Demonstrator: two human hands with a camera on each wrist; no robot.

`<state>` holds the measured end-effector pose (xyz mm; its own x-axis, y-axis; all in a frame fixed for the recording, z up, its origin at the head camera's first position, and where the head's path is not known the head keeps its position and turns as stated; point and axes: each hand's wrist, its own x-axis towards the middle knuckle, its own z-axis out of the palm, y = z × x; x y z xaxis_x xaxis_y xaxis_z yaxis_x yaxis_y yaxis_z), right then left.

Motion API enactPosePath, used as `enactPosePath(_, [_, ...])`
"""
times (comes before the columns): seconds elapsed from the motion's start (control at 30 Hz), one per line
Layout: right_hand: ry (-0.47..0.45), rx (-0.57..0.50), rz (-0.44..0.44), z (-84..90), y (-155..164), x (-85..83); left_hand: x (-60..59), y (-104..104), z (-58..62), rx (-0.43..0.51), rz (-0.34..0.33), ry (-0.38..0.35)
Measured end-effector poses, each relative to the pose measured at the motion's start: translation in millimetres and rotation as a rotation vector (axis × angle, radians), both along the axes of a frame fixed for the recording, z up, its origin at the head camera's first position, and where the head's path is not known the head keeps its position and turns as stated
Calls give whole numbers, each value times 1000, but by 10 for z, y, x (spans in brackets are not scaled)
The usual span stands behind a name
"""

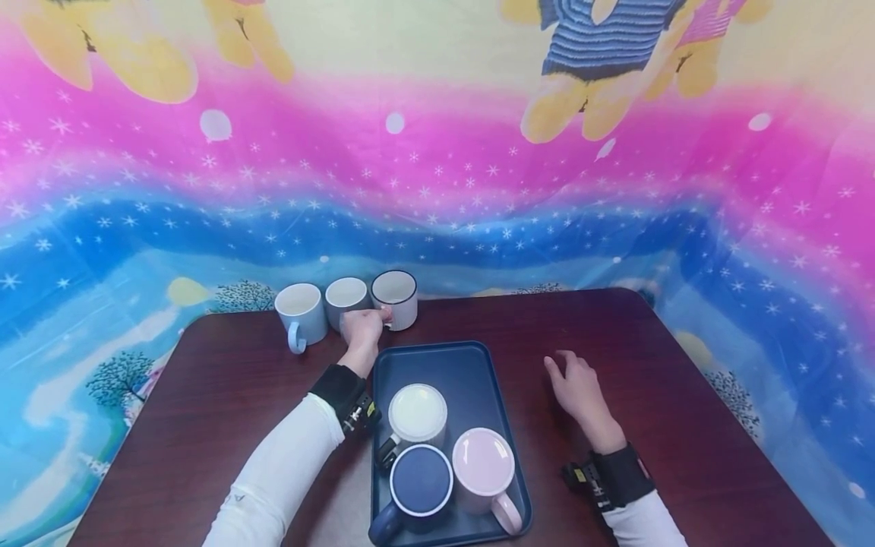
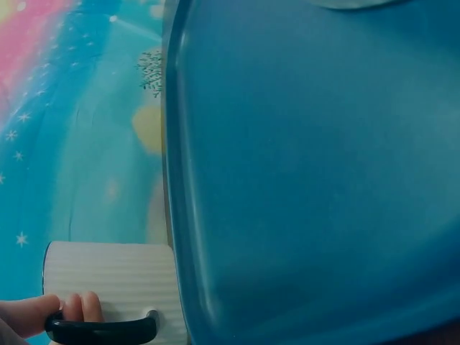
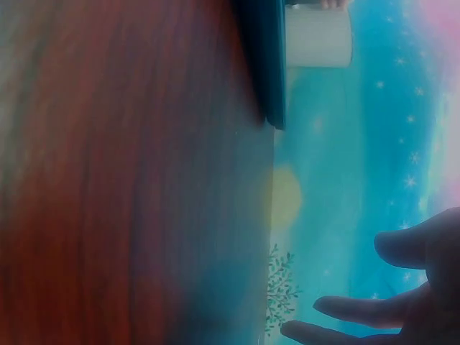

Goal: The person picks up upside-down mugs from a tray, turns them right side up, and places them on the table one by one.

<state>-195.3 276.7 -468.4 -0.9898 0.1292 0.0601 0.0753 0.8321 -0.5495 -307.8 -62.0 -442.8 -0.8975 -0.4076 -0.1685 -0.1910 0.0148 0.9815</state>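
Along the back edge of the dark red-brown, wood-grained surface (image 1: 232,395), the head view shows three glossy cylindrical mugs: one pale-blue mug (image 1: 307,319), one grey mug (image 1: 335,312), one dark-rimmed white mug (image 1: 405,305) at the left hand (image 1: 362,330). One rectangular navy tray (image 1: 437,363) carries three more: a cream-white mug (image 1: 418,412), a navy mug (image 1: 421,480), a pale-pink mug (image 1: 483,461).

Left wrist view: fingers (image 2: 92,307) clamped on the ribbed dark-rimmed white mug's smooth black handle (image 2: 100,331).

Right wrist view: the right hand (image 3: 438,295) has its fingers spread apart.
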Motion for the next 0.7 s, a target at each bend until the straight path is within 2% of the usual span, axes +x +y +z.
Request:
enactPosePath(0.53, [-5, 8, -18, 1, 67, 51, 10, -14, -14, -110, -7, -11])
enactPosePath(0.7, [-6, 20, -28, -11, 98, 89, 5, -19, -13, -161, -29, -23])
